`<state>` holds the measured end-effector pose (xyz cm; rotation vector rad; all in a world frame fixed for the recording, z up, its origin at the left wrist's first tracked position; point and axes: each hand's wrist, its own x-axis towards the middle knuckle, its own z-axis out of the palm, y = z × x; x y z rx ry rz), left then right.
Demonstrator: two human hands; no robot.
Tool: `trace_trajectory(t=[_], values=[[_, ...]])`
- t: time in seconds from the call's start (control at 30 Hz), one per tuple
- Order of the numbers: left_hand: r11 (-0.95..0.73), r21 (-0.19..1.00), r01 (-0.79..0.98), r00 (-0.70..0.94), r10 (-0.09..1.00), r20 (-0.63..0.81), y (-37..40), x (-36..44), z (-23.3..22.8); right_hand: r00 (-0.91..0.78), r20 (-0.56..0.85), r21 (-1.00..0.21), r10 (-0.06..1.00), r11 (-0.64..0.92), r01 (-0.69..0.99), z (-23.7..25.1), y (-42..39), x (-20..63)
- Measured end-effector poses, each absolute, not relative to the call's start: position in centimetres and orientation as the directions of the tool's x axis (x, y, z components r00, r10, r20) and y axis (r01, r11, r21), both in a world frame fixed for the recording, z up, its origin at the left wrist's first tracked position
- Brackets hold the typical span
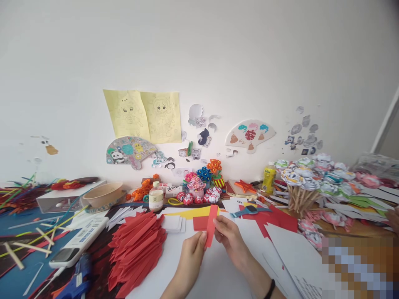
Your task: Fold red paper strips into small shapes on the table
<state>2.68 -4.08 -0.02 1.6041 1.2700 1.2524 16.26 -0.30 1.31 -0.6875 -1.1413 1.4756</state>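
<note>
A narrow strip of red paper (212,222) stands tilted between my two hands above the white sheets. My left hand (192,253) pinches its lower end between thumb and fingers. With its fingertips closed on the right edge, my right hand (232,238) holds the strip higher up. Just behind it lies a small stack of red paper (200,223). To the left is a large heap of folded red paper strips (139,249). A stack of white paper pieces (174,223) sits between that heap and the red stack.
A bottle (156,197) stands behind the heap. At the left lie a blue glue gun (77,276), a white power strip (81,241) and wooden sticks. A blue watch (251,210) rests on red paper. Bunches of paper flowers (299,176) stand at the right.
</note>
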Motion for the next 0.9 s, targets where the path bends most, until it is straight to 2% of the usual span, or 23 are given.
trace_trajectory(t=[0.13,0.3,0.4,0.53,0.67,0.9], values=[[-0.228,0.951,0.207,0.072,0.973,0.218,-3.9,2.8,-0.3,-0.305,0.197,-0.926,0.932,0.075,-0.370,1.6,-0.7,16.0],[-0.274,0.894,0.355,0.140,0.961,0.239,-3.9,2.5,-0.1,-0.289,0.234,-0.951,0.928,0.157,-0.265,1.5,-0.6,16.1],[-0.291,0.851,0.438,0.071,0.954,0.290,-3.6,1.6,0.4,-0.329,0.244,-0.963,0.912,0.189,-0.192,1.4,-0.3,16.1],[-0.318,0.851,0.418,-0.050,0.927,0.371,-3.4,0.6,1.4,-0.407,0.262,-0.965,0.875,0.244,-0.098,1.0,0.1,15.9],[-0.339,0.861,0.380,-0.062,0.919,0.389,-3.6,0.4,1.8,-0.469,0.312,-0.944,0.826,0.326,-0.054,0.4,0.1,15.7],[-0.321,0.860,0.397,-0.085,0.920,0.382,-3.5,0.4,1.6,-0.485,0.338,-0.930,0.807,0.366,-0.040,0.1,0.1,15.7]])
